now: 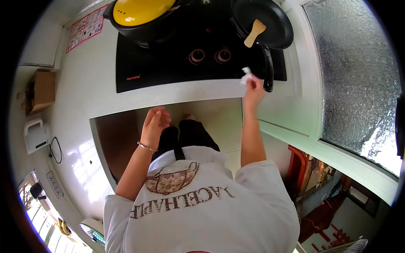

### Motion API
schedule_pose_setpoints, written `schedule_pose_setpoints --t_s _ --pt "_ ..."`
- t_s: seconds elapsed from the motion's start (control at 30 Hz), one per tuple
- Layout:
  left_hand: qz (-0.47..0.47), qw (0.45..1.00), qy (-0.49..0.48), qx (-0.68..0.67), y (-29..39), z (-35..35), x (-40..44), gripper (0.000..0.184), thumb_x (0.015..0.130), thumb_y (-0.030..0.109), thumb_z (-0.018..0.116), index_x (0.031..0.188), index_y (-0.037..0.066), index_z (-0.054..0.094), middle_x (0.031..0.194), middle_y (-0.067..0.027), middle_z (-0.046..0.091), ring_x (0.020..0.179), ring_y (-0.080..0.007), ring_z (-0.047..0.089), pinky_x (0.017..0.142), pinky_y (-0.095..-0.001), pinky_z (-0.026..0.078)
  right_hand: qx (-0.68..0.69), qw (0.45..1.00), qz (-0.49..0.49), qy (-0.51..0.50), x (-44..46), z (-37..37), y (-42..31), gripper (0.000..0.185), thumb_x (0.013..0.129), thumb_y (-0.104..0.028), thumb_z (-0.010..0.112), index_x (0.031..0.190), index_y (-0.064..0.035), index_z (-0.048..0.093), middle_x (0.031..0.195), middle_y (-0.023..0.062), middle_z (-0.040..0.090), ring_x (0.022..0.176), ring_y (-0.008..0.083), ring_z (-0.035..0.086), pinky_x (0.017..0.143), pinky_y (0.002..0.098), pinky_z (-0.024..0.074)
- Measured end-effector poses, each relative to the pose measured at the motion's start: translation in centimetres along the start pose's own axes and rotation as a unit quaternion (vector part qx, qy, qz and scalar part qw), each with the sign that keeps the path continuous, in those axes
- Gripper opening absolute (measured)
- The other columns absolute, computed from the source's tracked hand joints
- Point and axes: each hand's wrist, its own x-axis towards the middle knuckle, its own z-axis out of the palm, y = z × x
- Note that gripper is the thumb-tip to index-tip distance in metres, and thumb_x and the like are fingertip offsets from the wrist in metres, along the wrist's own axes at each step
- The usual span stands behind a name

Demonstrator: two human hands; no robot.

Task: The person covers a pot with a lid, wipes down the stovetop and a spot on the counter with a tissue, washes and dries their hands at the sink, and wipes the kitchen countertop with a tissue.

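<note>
My right hand (pixel 254 93) pinches a crumpled white tissue (pixel 246 76) at the front edge of the black cooktop (pixel 160 71). Close beside it, to the right, is the handle of a black frying pan (pixel 276 25). A wooden spatula (pixel 255 33) rests across the pan's near edge. My left hand (pixel 155 121), with a bracelet at the wrist, hangs in front of the counter edge. Its fingers are loosely bent and partly apart, and nothing shows in them.
A dark pot with a yellow lid (pixel 141 12) stands on the cooktop's back left. Two knobs (pixel 196 56) sit near its middle. A cardboard box (pixel 41 92) and a white appliance (pixel 36 135) with a black cord are at the left. A frosted-glass panel (pixel 358 71) borders the right.
</note>
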Motion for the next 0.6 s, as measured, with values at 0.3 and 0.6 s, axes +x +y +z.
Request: schedule_pose_setpoints --t_s 0.3,0.6 --pt "-0.030 0.999 0.015 0.021 -2.3 -0.7 -1.2 0.023 0.095 0.022 0.043 0.112 0.008 0.051 0.095 -0.0038 0.057 0.085 -0.0141 0.055 0.074 -0.0288 0.044 -0.182 0.947 -0.250 -0.083 4.2 3.3 1.3 0.019 0.078 0.000 0.060 0.096 -0.0041 0.064 0.092 0.0129 0.064 0.086 0.0307 0.060 0.078 0.0372 0.0487" --pt "-0.033 0.999 0.026 0.008 -3.2 -1.8 -1.5 0.024 0.095 0.024 0.044 0.112 0.009 0.052 0.095 -0.0030 0.058 0.085 -0.0133 0.056 0.074 -0.0279 0.044 -0.155 0.934 -0.309 -0.088 -2.6 10.5 -3.8 0.031 0.076 0.007 0.059 0.106 -0.0011 0.064 0.101 0.0141 0.065 0.090 0.0290 0.060 0.080 0.0346 0.0503"
